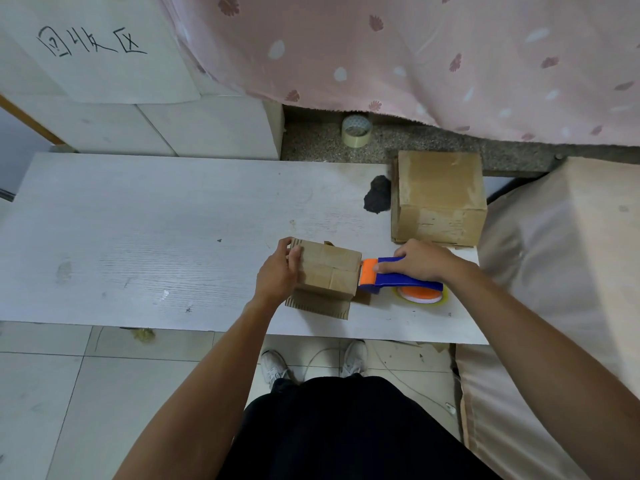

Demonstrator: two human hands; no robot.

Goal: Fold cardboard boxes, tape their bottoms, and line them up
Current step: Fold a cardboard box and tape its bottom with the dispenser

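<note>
A small cardboard box [329, 271] stands upside down near the front edge of the white table [138, 237], its bottom flaps folded shut on top and its open flaps splayed beneath. My left hand [278, 271] grips the box's left side. My right hand [420, 259] holds a blue and orange tape dispenser [394, 277], whose orange head touches the box's right edge. A larger folded cardboard box [438, 199] stands at the table's back right.
A spare roll of clear tape [356, 130] lies on the speckled floor behind the table. A dark lump [377, 195] sits left of the larger box. A pink patterned cloth [450, 64] hangs behind, and a covered seat [561, 271] flanks the right.
</note>
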